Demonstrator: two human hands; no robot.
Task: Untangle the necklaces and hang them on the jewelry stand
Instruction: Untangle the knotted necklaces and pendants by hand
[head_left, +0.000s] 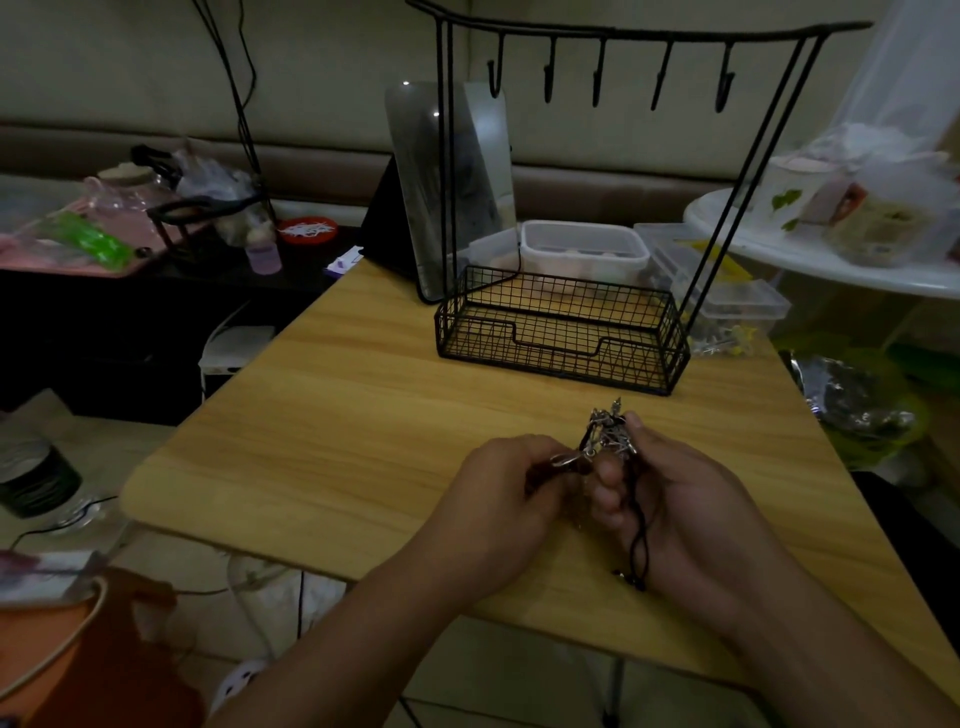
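Low in the frame's centre, the necklaces (610, 441) are pinched as 1 knot by both hands: left (511, 504), right (675, 499). Light, limp cords likely snag; loose ends are best taken.

So the stand (563, 332) sits toward the back of the table (363, 415), basket at its foot, hooks (602, 73) up top. Mirror (447, 197) is right behind the stand's left leg, tubs (584, 252) behind the basket. Both hands are in front of the stand, near the table's front edge, left hand (511, 499) and right hand (685, 499) side by side with the necklaces (610, 441) bunched between them.
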